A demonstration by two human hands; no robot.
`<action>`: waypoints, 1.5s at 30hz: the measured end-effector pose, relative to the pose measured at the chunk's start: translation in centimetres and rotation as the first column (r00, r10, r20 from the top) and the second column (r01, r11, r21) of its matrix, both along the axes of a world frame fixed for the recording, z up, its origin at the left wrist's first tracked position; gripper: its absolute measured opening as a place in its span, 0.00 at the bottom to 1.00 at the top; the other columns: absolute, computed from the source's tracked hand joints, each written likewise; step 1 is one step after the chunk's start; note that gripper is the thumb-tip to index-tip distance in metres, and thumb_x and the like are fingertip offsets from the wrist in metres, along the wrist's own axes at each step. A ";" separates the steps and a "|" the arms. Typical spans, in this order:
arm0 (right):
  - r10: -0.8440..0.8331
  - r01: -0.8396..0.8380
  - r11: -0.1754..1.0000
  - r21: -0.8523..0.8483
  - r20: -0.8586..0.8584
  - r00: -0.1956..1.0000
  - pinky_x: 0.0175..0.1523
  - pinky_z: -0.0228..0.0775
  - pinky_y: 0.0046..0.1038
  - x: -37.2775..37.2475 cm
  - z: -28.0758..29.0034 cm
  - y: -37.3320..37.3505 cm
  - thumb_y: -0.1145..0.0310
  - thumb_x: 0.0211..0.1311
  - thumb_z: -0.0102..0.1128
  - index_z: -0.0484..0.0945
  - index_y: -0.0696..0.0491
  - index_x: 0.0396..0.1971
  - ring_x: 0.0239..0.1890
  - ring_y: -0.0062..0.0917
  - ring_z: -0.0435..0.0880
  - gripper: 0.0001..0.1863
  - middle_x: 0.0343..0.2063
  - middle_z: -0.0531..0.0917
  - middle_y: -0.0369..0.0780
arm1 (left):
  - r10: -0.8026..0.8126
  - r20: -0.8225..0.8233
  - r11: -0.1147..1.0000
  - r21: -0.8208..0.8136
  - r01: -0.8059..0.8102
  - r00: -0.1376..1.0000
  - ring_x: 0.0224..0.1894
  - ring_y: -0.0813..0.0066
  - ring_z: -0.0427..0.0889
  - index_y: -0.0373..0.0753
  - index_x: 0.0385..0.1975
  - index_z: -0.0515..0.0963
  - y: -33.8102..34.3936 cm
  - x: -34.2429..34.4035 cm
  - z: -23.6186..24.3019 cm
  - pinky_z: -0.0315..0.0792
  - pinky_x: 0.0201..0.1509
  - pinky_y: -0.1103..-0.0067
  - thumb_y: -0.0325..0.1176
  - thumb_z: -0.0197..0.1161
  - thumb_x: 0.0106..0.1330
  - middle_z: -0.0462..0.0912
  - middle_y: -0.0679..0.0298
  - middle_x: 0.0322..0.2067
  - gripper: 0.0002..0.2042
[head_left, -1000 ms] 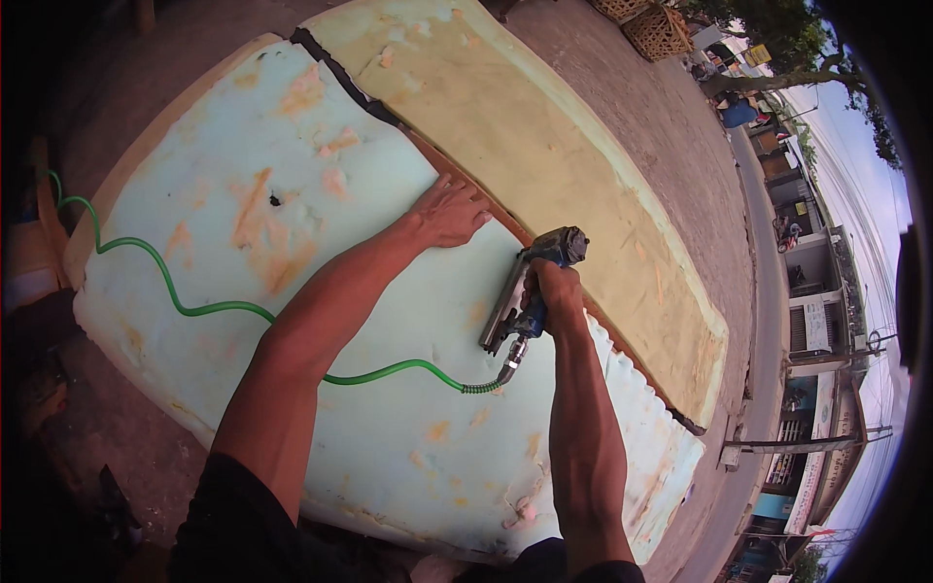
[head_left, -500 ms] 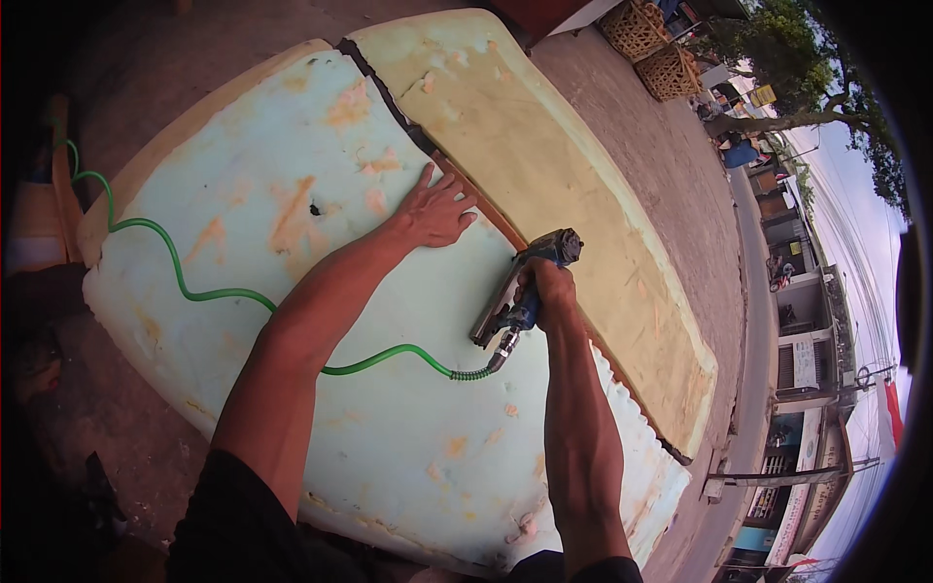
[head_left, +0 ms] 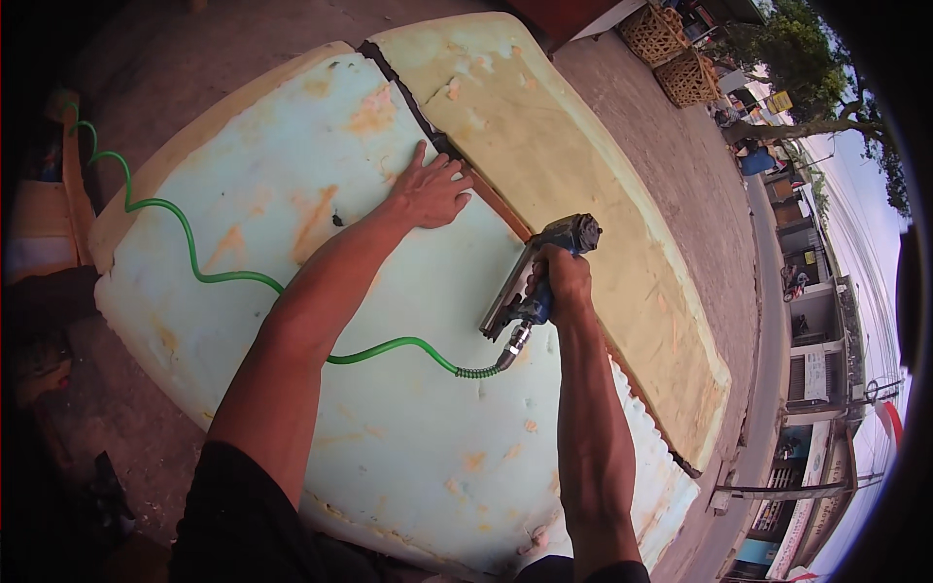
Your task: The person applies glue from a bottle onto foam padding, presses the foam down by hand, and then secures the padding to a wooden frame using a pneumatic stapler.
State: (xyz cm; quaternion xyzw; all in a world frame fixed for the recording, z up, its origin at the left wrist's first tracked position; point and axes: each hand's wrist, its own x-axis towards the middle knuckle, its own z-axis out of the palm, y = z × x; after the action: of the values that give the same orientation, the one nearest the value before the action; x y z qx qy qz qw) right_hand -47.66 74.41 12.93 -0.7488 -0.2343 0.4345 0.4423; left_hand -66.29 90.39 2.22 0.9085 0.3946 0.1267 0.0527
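My left hand (head_left: 428,189) rests on the pale blue foam sheet (head_left: 418,447) beside the seam, fingers apart. My right hand (head_left: 569,282) grips a blue-and-black pneumatic staple gun (head_left: 573,233), its silver magazine lying over the foam and its head at the seam. A green coiled air hose (head_left: 233,275) runs from the gun's fitting leftward beneath my left forearm. Along the seam shows a brown wooden strip (head_left: 501,207) with a dark ragged gap at its far end. Beyond it lies a yellowish foam panel (head_left: 573,146) with frayed pale edges.
Woven baskets (head_left: 685,78) stand beside a dark red object (head_left: 559,19) at the top. Wooden boards (head_left: 73,185) are at the left. On the right are pavement (head_left: 709,291), a road, a tree (head_left: 797,58), shopfronts and a parked motorbike (head_left: 795,282).
My left hand has moved slightly up the seam toward its far end. My right hand and the staple gun have shifted a little upward along it. The camera view has shifted slightly.
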 end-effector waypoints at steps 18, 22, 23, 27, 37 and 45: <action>0.000 0.000 1.000 0.000 0.067 0.998 0.22 0.72 0.32 -3.8 1.0 2.4 0.72 0.56 0.58 0.74 0.60 0.25 0.15 0.29 0.76 0.07 0.17 0.74 0.39 | 0.122 0.070 0.992 -0.032 -0.120 0.990 0.72 0.62 0.64 0.48 0.66 0.72 0.5 0.5 0.9 0.39 0.76 0.36 0.47 0.49 0.74 0.75 0.58 0.61 0.23; -0.071 0.077 0.997 -0.028 0.176 0.982 0.22 0.72 0.32 -2.6 0.2 0.5 0.71 0.56 0.58 0.75 0.59 0.26 0.15 0.28 0.75 0.06 0.18 0.75 0.39 | -0.168 0.244 0.972 -0.117 0.201 0.955 0.61 0.68 0.78 0.47 0.51 0.82 -3.0 5.1 0.3 0.32 0.77 0.37 0.47 0.59 0.70 0.84 0.65 0.51 0.17; -0.076 0.084 0.996 -0.037 0.180 0.981 0.22 0.72 0.32 -2.0 0.0 0.0 0.71 0.56 0.58 0.75 0.59 0.26 0.15 0.28 0.75 0.06 0.18 0.75 0.39 | -0.168 0.202 0.981 -0.061 0.184 0.965 0.58 0.69 0.81 0.48 0.46 0.85 -3.6 5.4 0.3 0.32 0.78 0.39 0.48 0.61 0.69 0.87 0.67 0.46 0.15; -0.123 0.130 0.991 -0.044 0.137 0.983 0.21 0.72 0.31 0.0 -0.6 -1.1 0.71 0.56 0.58 0.75 0.59 0.25 0.15 0.28 0.76 0.06 0.17 0.75 0.39 | -0.110 0.412 0.960 -0.190 0.204 0.904 0.51 0.71 0.84 0.50 0.35 0.89 -2.1 5.7 -0.8 0.35 0.78 0.47 0.49 0.64 0.66 0.89 0.68 0.31 0.12; -0.048 0.061 0.992 -0.114 0.111 0.993 0.22 0.73 0.33 0.3 -1.1 0.6 0.71 0.55 0.58 0.74 0.58 0.22 0.15 0.29 0.76 0.07 0.16 0.74 0.39 | 0.007 0.384 0.974 -0.211 0.081 0.923 0.51 0.71 0.84 0.51 0.35 0.89 -2.3 6.8 -0.5 0.43 0.76 0.55 0.49 0.66 0.65 0.89 0.67 0.32 0.12; 0.003 0.008 0.989 -0.146 0.072 0.997 0.22 0.73 0.34 0.1 -0.9 2.1 0.72 0.55 0.58 0.74 0.58 0.24 0.15 0.29 0.76 0.06 0.17 0.73 0.38 | -0.097 0.067 0.994 -0.040 0.100 0.993 0.63 0.66 0.73 0.53 0.43 0.88 0.8 2.3 0.5 0.41 0.78 0.45 0.50 0.57 0.72 0.86 0.67 0.45 0.15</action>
State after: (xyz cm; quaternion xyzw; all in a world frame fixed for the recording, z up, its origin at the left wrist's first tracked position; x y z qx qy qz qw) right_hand -47.56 76.46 12.06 -0.7946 -0.2166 0.4227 0.3782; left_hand -63.99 91.15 2.77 0.9209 0.3501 0.1448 0.0912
